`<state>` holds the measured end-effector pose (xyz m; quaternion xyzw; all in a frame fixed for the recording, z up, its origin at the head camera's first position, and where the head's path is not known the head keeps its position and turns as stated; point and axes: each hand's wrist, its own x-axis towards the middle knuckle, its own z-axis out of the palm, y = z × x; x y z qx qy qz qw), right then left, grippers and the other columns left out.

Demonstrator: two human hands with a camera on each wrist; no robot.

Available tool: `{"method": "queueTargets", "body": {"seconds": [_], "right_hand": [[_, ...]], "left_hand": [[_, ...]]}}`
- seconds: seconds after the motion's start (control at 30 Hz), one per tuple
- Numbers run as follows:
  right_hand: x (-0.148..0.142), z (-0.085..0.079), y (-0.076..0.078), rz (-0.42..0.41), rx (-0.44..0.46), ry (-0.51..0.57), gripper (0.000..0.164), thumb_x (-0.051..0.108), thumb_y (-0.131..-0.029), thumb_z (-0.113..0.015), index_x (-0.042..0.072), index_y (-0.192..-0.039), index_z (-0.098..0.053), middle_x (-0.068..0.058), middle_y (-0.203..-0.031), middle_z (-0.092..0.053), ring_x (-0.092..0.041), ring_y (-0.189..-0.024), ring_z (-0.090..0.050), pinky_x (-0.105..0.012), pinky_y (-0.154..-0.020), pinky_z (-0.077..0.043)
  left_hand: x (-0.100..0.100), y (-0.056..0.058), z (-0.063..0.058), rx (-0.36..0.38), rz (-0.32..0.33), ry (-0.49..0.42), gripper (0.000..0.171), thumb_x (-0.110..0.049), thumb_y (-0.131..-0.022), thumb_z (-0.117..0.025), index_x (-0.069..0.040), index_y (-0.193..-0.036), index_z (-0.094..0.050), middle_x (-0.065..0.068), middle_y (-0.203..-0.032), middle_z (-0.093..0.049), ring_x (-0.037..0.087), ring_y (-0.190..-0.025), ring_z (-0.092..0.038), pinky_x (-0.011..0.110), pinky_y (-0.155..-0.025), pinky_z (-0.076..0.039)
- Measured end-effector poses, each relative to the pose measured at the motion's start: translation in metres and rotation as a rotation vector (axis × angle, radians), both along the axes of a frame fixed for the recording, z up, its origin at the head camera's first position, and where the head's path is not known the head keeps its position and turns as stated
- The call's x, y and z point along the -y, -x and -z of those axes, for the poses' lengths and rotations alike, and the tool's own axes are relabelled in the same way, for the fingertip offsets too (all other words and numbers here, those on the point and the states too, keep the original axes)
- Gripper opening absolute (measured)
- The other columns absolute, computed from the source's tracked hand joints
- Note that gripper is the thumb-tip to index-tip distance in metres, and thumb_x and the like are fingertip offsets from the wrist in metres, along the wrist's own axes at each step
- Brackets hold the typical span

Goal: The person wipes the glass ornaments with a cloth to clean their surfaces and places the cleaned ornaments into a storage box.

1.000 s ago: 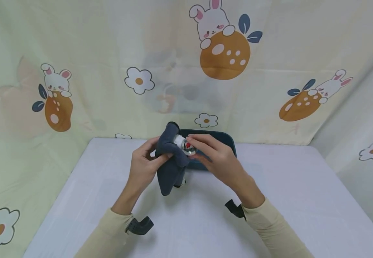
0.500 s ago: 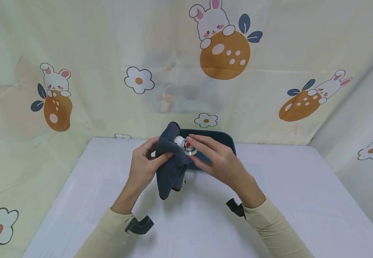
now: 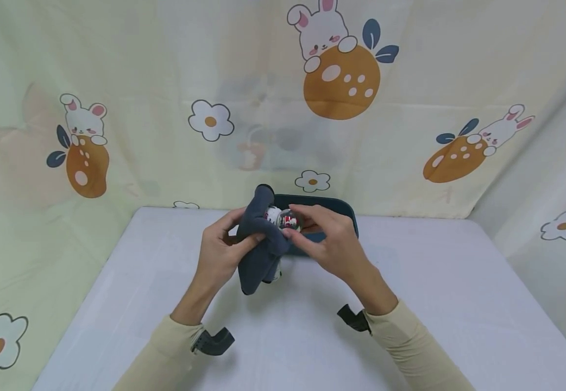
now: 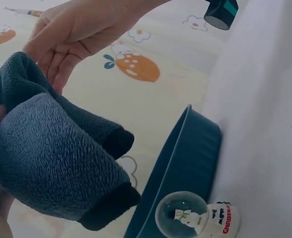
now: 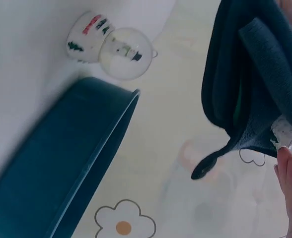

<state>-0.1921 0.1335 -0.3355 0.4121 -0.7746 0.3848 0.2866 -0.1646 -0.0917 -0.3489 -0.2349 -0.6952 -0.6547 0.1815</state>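
My left hand (image 3: 218,248) grips a dark blue-grey plush cloth (image 3: 255,260), which is folded around the white base of a small snow globe (image 3: 290,219). Inside its clear ball is a red and white figure. With thumb and fingers my right hand (image 3: 334,234) holds the ball from the right. In the left wrist view the cloth (image 4: 56,153) hides this globe. The right wrist view shows my fingertips (image 5: 284,161) against its white base (image 5: 284,131), below the hanging cloth (image 5: 265,74).
A dark teal basin (image 3: 332,203) stands at the back of the white table (image 3: 410,293), behind my hands. Beside it stands a second snow globe (image 4: 183,215) with a snowman inside, mostly behind the cloth in the head view. A printed curtain (image 3: 165,141) hangs behind the table.
My right fingers have shifted around the ball, and the globe has turned, so the red figure shows differently. The cloth's lower corner has swayed slightly. My left hand stays nearly in place.
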Motion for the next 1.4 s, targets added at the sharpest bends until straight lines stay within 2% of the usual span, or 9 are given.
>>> {"method": "queueTargets", "body": {"seconds": [0.1,0.27,0.43,0.7,0.87,1.07,1.2,1.3,1.4], "right_hand": [[0.002,-0.002,0.0,0.006,0.049,0.038,0.037,0.016,-0.083,-0.076,0.004,-0.116,-0.065,-0.004,-0.093,-0.07,-0.008,-0.075,-0.068,-0.018,-0.065,-0.056],[0.003,-0.004,-0.002,-0.004,0.218,0.106,0.025,0.017,-0.089,-0.07,0.008,-0.112,-0.066,-0.002,-0.083,-0.07,-0.007,-0.066,-0.068,-0.021,-0.059,-0.056],[0.002,-0.005,-0.005,-0.006,0.319,0.115,0.033,0.02,-0.087,-0.072,0.015,-0.119,-0.064,0.002,-0.098,-0.069,-0.007,-0.08,-0.067,-0.023,-0.069,-0.058],[-0.001,-0.007,-0.006,-0.112,0.355,0.127,0.048,0.013,-0.081,-0.076,0.013,-0.127,-0.062,0.003,-0.115,-0.062,-0.014,-0.097,-0.063,-0.029,-0.086,-0.055],[-0.004,-0.005,-0.004,-0.12,0.273,0.089,0.049,0.005,-0.077,-0.077,0.011,-0.124,-0.064,0.0,-0.121,-0.061,-0.015,-0.107,-0.062,-0.028,-0.088,-0.054],[-0.007,-0.003,0.0,-0.079,0.042,-0.025,0.05,0.001,-0.074,-0.08,0.01,-0.121,-0.065,-0.006,-0.122,-0.061,-0.018,-0.114,-0.06,-0.023,-0.094,-0.05],[-0.008,-0.004,0.003,-0.112,-0.1,-0.083,0.051,-0.004,-0.071,-0.081,0.007,-0.118,-0.066,-0.012,-0.122,-0.06,-0.023,-0.116,-0.058,-0.022,-0.097,-0.047],[-0.008,-0.005,0.004,-0.134,-0.159,-0.117,0.052,-0.006,-0.07,-0.08,0.006,-0.118,-0.065,-0.013,-0.123,-0.06,-0.023,-0.116,-0.058,-0.021,-0.095,-0.048],[-0.009,-0.006,0.003,-0.129,-0.173,-0.136,0.053,-0.005,-0.07,-0.081,0.006,-0.118,-0.065,-0.012,-0.124,-0.06,-0.022,-0.116,-0.058,-0.02,-0.095,-0.048]], "left_hand": [[-0.001,0.0,0.001,-0.047,-0.027,0.029,0.044,0.001,-0.08,-0.075,-0.002,-0.122,-0.062,0.009,-0.114,-0.067,0.017,-0.104,-0.063,0.031,-0.071,-0.059],[-0.003,0.0,0.001,-0.1,-0.058,0.056,0.044,0.002,-0.079,-0.075,-0.001,-0.12,-0.063,0.01,-0.113,-0.068,0.019,-0.101,-0.062,0.028,-0.071,-0.058],[-0.004,0.0,0.001,-0.131,-0.072,0.029,0.044,0.007,-0.077,-0.074,0.001,-0.119,-0.063,0.014,-0.111,-0.068,0.019,-0.099,-0.063,0.027,-0.071,-0.058],[-0.002,0.001,0.002,-0.141,-0.072,-0.004,0.042,0.008,-0.077,-0.073,0.001,-0.117,-0.064,0.014,-0.109,-0.068,0.019,-0.101,-0.063,0.028,-0.071,-0.059],[-0.001,0.001,0.002,-0.117,-0.055,0.004,0.041,0.007,-0.078,-0.073,0.0,-0.118,-0.064,0.013,-0.11,-0.068,0.019,-0.102,-0.063,0.029,-0.072,-0.059],[0.001,0.001,0.002,-0.024,0.006,-0.002,0.044,0.005,-0.08,-0.072,-0.001,-0.123,-0.062,0.012,-0.116,-0.066,0.02,-0.108,-0.062,0.033,-0.076,-0.058],[0.001,0.003,-0.001,0.037,0.018,0.026,0.045,0.0,-0.081,-0.074,-0.003,-0.125,-0.061,0.01,-0.119,-0.065,0.018,-0.109,-0.062,0.032,-0.077,-0.058],[0.001,0.004,-0.003,0.076,0.033,0.035,0.045,-0.002,-0.082,-0.074,-0.004,-0.125,-0.061,0.011,-0.12,-0.064,0.018,-0.109,-0.062,0.032,-0.076,-0.058],[0.001,0.004,-0.004,0.11,0.046,0.025,0.044,-0.002,-0.082,-0.073,-0.004,-0.124,-0.061,0.012,-0.119,-0.064,0.02,-0.107,-0.063,0.033,-0.076,-0.059]]}}
